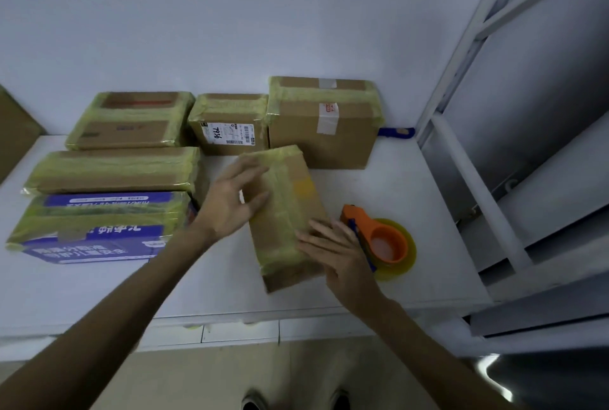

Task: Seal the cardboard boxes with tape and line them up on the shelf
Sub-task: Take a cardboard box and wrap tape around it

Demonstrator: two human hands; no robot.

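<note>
Fingers [245,169] of the left hand [227,205] are spread wide and loosely bent over the far left part of the taped cardboard box [290,208]. Motion blur hides whether they touch it. Fingers [316,235] of the right hand [336,254] are straight and close together. They lie flat on the near right edge of this box and grip nothing.

The box lies on the white shelf [421,198], a little turned, with its far end toward 11 o'clock. At 3 o'clock from it, just beside the right hand, lies the orange tape dispenser [384,241] with a yellow roll.

5 more wrapped boxes are around it. The large box [326,126] stands at 12 o'clock against the wall, very near the far end. The labelled box [229,127] is at 11 o'clock, and the flat box [131,119] is further left. At 9 o'clock lie the long box [112,170] and the blue printed box [95,228], partly behind the left forearm.

A small blue object [395,132] shows behind the large box. The grey metal frame [468,56] rises at 2 o'clock.
</note>
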